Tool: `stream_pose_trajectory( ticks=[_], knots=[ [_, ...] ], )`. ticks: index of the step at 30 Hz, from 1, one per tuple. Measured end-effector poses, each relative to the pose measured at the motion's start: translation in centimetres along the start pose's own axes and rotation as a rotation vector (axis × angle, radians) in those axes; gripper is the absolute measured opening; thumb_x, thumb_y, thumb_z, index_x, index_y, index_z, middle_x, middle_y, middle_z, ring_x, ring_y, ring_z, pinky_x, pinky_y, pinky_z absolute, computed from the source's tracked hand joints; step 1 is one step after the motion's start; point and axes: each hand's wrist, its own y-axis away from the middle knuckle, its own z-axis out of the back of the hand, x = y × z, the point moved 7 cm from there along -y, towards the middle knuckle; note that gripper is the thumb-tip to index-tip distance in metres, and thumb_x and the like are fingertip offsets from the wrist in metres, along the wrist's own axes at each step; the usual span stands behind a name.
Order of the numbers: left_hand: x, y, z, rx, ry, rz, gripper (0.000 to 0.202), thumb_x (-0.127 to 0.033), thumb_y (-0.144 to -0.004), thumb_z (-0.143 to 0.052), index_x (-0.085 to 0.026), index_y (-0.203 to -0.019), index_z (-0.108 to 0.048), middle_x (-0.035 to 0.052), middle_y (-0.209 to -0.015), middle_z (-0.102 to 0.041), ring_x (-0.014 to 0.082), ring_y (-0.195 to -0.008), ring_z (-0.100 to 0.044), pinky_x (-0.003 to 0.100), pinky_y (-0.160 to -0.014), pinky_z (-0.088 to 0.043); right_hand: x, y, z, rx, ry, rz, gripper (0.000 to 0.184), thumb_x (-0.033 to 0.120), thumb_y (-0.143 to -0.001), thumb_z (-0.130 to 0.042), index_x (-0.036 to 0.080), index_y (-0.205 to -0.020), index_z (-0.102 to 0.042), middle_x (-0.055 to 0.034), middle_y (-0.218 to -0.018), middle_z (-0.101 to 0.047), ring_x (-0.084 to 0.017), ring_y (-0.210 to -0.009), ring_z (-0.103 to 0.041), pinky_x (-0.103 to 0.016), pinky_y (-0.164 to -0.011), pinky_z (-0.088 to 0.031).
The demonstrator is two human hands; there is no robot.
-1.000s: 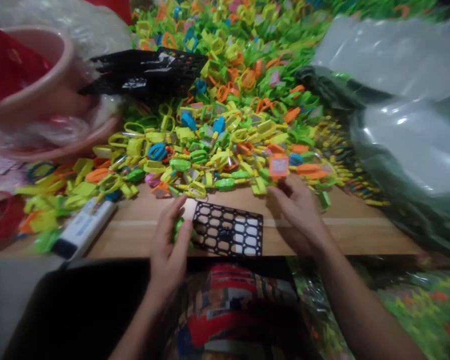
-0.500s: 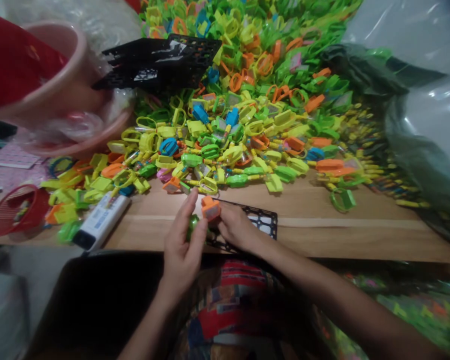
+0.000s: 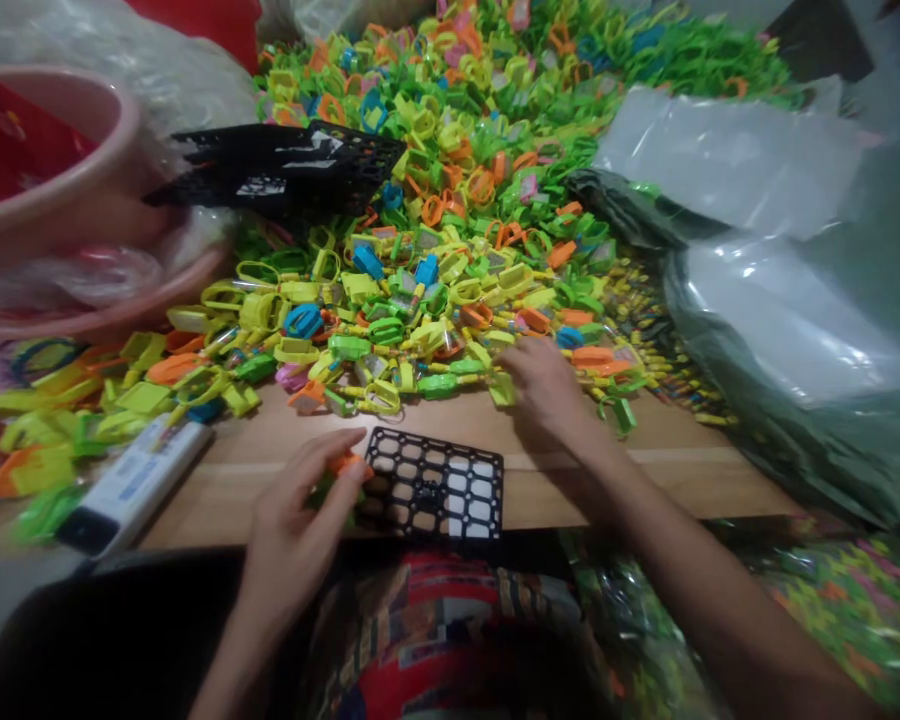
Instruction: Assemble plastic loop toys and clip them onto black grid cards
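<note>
My left hand (image 3: 296,510) is closed around an orange toy watch (image 3: 351,463), with some green plastic showing under the fingers. It is just left of a black plastic grid (image 3: 429,492) lying flat at the table's front edge; white shows through the grid's right part. My right hand (image 3: 544,390) reaches over the near edge of a large heap of toy watches (image 3: 420,325) in yellow, green, orange and blue. Its fingers are bent down beside a yellow toy watch (image 3: 502,388); blur and the hand itself hide whether they grip anything.
A white box-like device with a dark end (image 3: 135,487) lies on the table at left. Behind it stand a pink tub (image 3: 112,130) and stacked black grids (image 3: 270,170). A dark plastic bag (image 3: 795,400) and yellow sticks (image 3: 667,370) are at right.
My right hand has left the orange toy watch and moved right and forward to the heap. My left hand now holds the orange piece alone. The view has shifted, uncovering the black grid.
</note>
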Motion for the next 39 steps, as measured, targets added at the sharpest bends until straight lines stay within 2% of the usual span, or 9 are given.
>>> stream_pose_trajectory(
  ticks=[2,5,11,14,20,26,31,36,39],
  knots=[
    [-0.1,0.0,-0.1,0.001,0.013,0.005,0.033,-0.043,-0.094,-0.063,-0.023,-0.119,-0.073,0.0073,-0.124,-0.073,0.025,-0.116,-0.067,0.038,-0.1,-0.055,-1.4,0.7,-0.4,0.062,0.111,0.005,0.035,0.001,-0.085,-0.048,0.018,-0.102,-0.073,-0.0116,-0.093,-0.063,-0.028,-0.091,-0.052,-0.04,-0.078,-0.045],
    [-0.3,0.0,-0.4,-0.004,0.016,-0.009,0.033,-0.042,-0.095,-0.062,-0.022,-0.12,-0.072,0.0078,-0.124,-0.073,0.025,-0.118,-0.066,0.038,-0.101,-0.054,-0.7,2.0,-1.4,0.145,0.094,0.087,0.037,0.003,-0.084,-0.048,0.018,-0.107,-0.072,-0.0113,-0.095,-0.062,-0.027,-0.091,-0.051,-0.038,-0.077,-0.043],
    [-0.4,0.1,-0.5,0.004,0.026,-0.017,0.03,-0.037,-0.096,-0.062,-0.022,-0.12,-0.072,0.0068,-0.123,-0.073,0.0222,-0.117,-0.067,0.032,-0.099,-0.054,-1.2,2.2,-2.6,0.157,0.1,0.056,0.038,0.005,-0.087,-0.045,0.023,-0.106,-0.072,-0.0086,-0.093,-0.057,-0.026,-0.088,-0.047,-0.035,-0.076,-0.039],
    [-0.4,0.1,-0.4,-0.011,0.012,-0.013,0.03,-0.036,-0.096,-0.062,-0.02,-0.12,-0.072,0.0074,-0.122,-0.073,0.0216,-0.116,-0.067,0.032,-0.1,-0.054,-1.3,2.1,-2.1,0.164,-0.035,0.094,0.026,0.013,-0.091,-0.051,0.022,-0.101,-0.073,-0.009,-0.098,-0.059,-0.026,-0.091,-0.052,-0.036,-0.078,-0.043],
    [-0.1,0.4,-0.8,-0.05,0.072,0.032,0.033,-0.035,-0.096,-0.061,-0.02,-0.123,-0.069,0.0087,-0.121,-0.074,0.023,-0.114,-0.068,0.035,-0.1,-0.055,3.2,3.0,0.3,0.073,-0.44,0.011,0.022,0.022,-0.096,-0.053,0.021,-0.11,-0.07,-0.0101,-0.107,-0.068,-0.027,-0.103,-0.063,-0.039,-0.089,-0.05],
    [-0.1,0.3,-0.9,-0.083,0.12,0.058,0.042,-0.035,-0.094,-0.065,-0.02,-0.133,-0.064,0.0106,-0.134,-0.068,0.0246,-0.121,-0.066,0.038,-0.104,-0.055,10.4,2.5,-6.0,0.234,-0.916,-0.077,0.021,0.015,-0.093,-0.052,0.019,-0.105,-0.069,-0.0049,-0.096,-0.074,-0.022,-0.093,-0.068,-0.034,-0.083,-0.054],
    [-0.1,0.5,-1.0,-0.057,0.105,0.024,0.046,-0.032,-0.095,-0.063,-0.022,-0.14,-0.06,0.0106,-0.142,-0.063,0.0258,-0.129,-0.062,0.042,-0.112,-0.049,12.1,1.9,-9.3,0.225,-0.838,0.037,0.027,0.001,-0.081,-0.044,0.017,-0.089,-0.064,-0.0048,-0.084,-0.069,-0.018,-0.076,-0.064,-0.028,-0.072,-0.053],
    [-0.5,0.2,-1.1,0.009,0.005,-0.109,0.061,-0.028,-0.095,-0.064,-0.03,-0.153,-0.045,0.0086,-0.162,-0.042,0.027,-0.149,-0.04,0.046,-0.124,-0.033,14.1,2.5,-9.3,0.191,-0.727,0.283,0.04,-0.002,-0.081,-0.044,0.019,-0.111,-0.06,-0.0095,-0.103,-0.069,-0.022,-0.097,-0.063,-0.035,-0.087,-0.052],
    [-1.2,-0.3,-1.2,0.087,-0.102,-0.191,0.058,-0.027,-0.095,-0.064,-0.029,-0.15,-0.049,0.0077,-0.163,-0.04,0.0256,-0.151,-0.037,0.044,-0.124,-0.032,15.1,2.3,-8.8,0.239,-0.657,0.35,0.027,0.002,-0.087,-0.046,0.017,-0.104,-0.06,-0.0097,-0.096,-0.069,-0.022,-0.087,-0.062,-0.034,-0.082,-0.052]
  ],
)
